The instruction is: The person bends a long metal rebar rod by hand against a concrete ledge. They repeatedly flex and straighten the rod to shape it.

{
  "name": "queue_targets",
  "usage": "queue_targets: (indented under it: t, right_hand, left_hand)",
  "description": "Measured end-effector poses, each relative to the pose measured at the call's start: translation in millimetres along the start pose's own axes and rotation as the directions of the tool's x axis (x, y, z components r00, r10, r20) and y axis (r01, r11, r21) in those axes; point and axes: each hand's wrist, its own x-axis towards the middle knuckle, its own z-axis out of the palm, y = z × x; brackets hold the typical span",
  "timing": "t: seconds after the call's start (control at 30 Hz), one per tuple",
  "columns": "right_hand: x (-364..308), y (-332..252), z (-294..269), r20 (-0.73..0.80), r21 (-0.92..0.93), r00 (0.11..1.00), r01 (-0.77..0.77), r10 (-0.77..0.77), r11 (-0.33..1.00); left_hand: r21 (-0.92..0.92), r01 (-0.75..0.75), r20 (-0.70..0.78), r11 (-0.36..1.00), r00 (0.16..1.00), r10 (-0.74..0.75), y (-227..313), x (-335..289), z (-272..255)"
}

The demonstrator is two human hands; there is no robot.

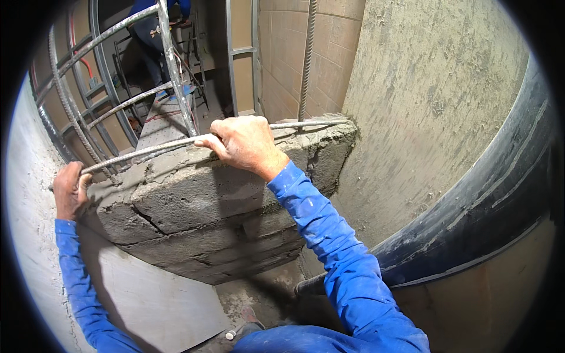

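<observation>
So the rebar [176, 144] is lying along the top of the block wall [200, 200], running from the left edge over to the far corner by the plastered wall [424, 88]. The right hand [244, 144] is wrapped over it about mid-length, fingers curled shut around the bar. The left hand [69, 189] is down at the near end, also closed, though I can't quite tell if it's gripping the bar itself or the edge of the block there.

If it were me, I'd keep both hands spread like that. A long thin bar whips and rolls, so a wide grip keeps it straight. I'd seat the far tip against the corner first, then press down at the middle.

Watch the upright rebar [306, 59] sticking out near that corner, and the curved rebar cage [118, 100] behind it; the bar is easy to snag there. Another person [156, 23] in blue is working beyond the cage, so no swinging it that way.
</observation>
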Motion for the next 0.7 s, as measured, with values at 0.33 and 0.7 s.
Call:
queue_targets:
  t: [0.33, 0.7]
  right_hand:
    - [-2, -3, 9, -0.038, -0.023, 0.999, 0.005, -0.006, 1.000]
    - [7, -1, -5, 0.280, 0.072, 0.950, -0.163, 0.137, 0.984]
  left_hand:
    - [0.064, -0.033, 0.085, 0.997, 0.996, 0.028, 2, -1, -3]
    - [-0.136, 0.106, 0.259, 0.985, 0.963, -0.068, 24, 22, -17]
